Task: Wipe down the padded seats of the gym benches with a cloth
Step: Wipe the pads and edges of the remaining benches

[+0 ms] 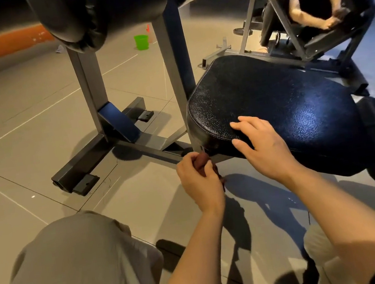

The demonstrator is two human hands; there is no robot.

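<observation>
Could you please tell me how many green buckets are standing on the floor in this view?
1: a green bucket on the tiled floor beyond the bench's grey uprights. Others may be hidden behind equipment.

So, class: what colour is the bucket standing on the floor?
Bright green bucket, shown best in the head view.

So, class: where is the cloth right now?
In the head view, the dark red cloth is gripped in the left hand, just below the black seat pad's near-left edge.
</observation>
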